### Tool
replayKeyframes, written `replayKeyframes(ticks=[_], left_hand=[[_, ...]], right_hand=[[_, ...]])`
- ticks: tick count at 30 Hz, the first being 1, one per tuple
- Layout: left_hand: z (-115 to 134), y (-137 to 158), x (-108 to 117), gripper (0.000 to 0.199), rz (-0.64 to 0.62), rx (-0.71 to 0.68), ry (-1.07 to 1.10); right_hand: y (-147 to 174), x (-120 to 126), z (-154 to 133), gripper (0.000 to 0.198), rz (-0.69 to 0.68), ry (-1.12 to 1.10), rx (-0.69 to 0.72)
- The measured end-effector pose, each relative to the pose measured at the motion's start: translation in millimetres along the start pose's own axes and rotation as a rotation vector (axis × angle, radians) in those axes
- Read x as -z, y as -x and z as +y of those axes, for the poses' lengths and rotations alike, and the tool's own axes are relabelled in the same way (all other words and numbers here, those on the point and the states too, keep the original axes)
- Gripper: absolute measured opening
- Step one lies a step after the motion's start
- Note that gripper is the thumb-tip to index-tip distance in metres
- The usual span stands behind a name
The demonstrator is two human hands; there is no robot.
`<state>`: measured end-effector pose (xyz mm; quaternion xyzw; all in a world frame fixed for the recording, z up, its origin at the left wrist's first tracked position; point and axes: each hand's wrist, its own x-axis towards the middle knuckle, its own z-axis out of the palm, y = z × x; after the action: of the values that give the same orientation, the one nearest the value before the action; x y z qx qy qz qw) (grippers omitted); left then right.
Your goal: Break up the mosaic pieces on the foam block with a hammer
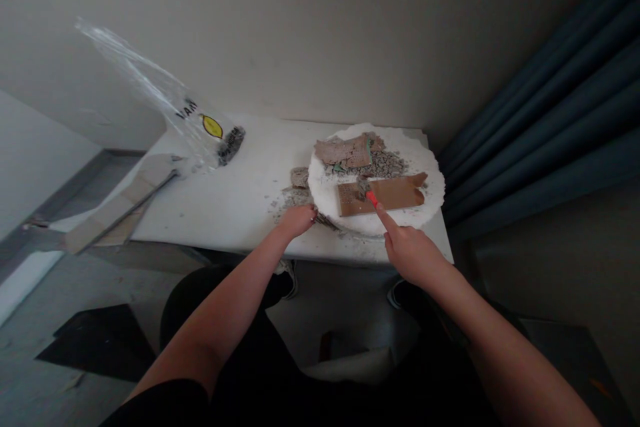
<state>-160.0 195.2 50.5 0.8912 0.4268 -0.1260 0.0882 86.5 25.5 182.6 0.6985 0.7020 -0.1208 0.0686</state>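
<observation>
My right hand (415, 250) is closed around a small red-handled tool (371, 197), its index finger stretched along the handle. The grey, smeared head of the tool rests on a flat brown cardboard piece (400, 195); its exact kind is unclear. Under the cardboard lies a white round board (431, 203) with a ragged rim. Behind it on the board are a cracked brown-grey slab (345, 151) and grey crumbly material (387, 164). My left hand (297, 220) is closed at the board's left front edge, beside a grey-brown strip (327, 221). What its fingers hold is hidden.
Grey lumps (299, 177) and crumbs lie left of the board on the white table (250, 207). A clear plastic bag (185, 113) with a lemon print stands farther left. Near it are a long thin rod (130, 212) and cardboard (85, 237). A blue curtain (550, 93) hangs at right.
</observation>
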Motion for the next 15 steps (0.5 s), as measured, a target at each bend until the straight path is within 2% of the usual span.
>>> replayKeyframes(ticks=[6, 15], left_hand=[[-5.1, -0.3, 6.2, 0.030, 0.024, 0.042, -0.012], [-7.0, -6.2, -1.2, 0.030, 0.028, -0.032, -0.022]], right_hand=[[0.5, -0.7, 0.5, 0.076, 0.020, 0.001, 0.014], [0.3, -1.6, 2.2, 0.078, 0.034, 0.005, 0.028]])
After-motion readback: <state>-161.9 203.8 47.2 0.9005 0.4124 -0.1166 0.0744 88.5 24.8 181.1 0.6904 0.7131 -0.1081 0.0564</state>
